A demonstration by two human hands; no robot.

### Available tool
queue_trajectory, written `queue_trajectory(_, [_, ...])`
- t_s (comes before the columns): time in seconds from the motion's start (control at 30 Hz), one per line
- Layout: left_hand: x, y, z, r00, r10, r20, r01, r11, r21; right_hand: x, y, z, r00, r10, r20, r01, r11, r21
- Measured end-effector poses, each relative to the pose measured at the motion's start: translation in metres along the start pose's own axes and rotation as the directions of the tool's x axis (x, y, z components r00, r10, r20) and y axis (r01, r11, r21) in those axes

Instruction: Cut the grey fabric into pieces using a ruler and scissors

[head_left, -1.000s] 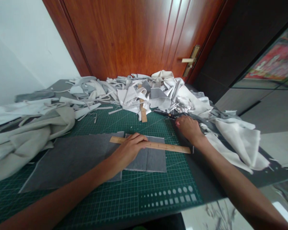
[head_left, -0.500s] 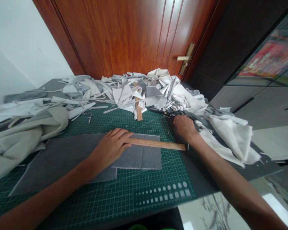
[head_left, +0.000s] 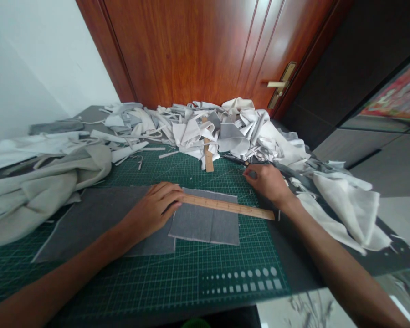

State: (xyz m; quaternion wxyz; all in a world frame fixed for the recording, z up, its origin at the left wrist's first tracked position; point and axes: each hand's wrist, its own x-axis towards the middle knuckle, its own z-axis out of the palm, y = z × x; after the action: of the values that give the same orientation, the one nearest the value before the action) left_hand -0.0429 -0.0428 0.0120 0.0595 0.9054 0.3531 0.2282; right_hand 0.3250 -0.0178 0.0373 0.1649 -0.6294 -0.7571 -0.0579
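My left hand (head_left: 153, 212) lies across the left end of a wooden ruler (head_left: 228, 207), pressing it onto a small grey fabric square (head_left: 205, 225). The hand hides that end of the ruler. Under my wrist, a larger dark grey fabric sheet (head_left: 92, 218) spreads over a green cutting mat (head_left: 157, 278). My right hand (head_left: 268, 182) rests at the far edge of the mat, holding nothing visible. Its fingertips are close to black-handled scissors (head_left: 235, 159), which are partly buried in scraps.
A heap of white and grey fabric scraps (head_left: 232, 132) with a wooden strip (head_left: 208, 157) in it lies against a wooden door (head_left: 191, 50). Beige cloth (head_left: 37, 191) bunches at the left, and white fabric (head_left: 348, 209) lies at the right.
My left hand has slid left along the ruler, from its middle to its left end, which is now covered. My right hand stays by the scissors. The view has shifted slightly.
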Motion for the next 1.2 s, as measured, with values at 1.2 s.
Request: queue_trajectory(1.2, [-0.026,0.045,-0.014,0.992,-0.047,0.118,0.025,0.983,0.181,-0.007,-0.088,0.031,0.979,-0.206,-0.001,0.139,0.656,0.742])
